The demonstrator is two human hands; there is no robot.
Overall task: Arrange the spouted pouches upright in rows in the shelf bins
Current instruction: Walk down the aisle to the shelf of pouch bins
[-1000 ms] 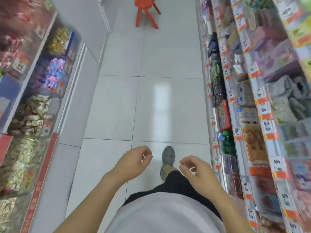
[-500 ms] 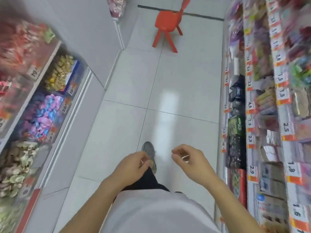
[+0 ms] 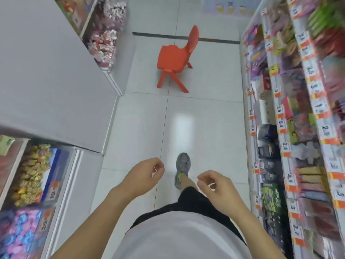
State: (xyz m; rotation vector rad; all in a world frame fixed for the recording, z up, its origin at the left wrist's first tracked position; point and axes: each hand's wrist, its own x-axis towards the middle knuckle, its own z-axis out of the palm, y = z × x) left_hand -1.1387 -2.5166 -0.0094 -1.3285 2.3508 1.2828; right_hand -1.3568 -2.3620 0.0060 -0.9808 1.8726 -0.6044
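Head view shows both hands empty — left hand [image 3: 143, 174] and right hand [image 3: 217, 191] loosely curled, short of the red chair [image 3: 175, 57]. No pouch is visible near it — arranging seems unstarted.

bright, even | glare on floor [image 3: 183, 126] | edges blurred, wide-angle bowed

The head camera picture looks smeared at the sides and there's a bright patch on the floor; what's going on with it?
In the head view, the right-hand shelves and the candy bins at lower left are smeared by motion blur, while the red chair and both hands stay fairly sharp; the pale patch on the floor tiles is glare from an overhead light; the wide-angle lens makes the shelf edges lean outward.
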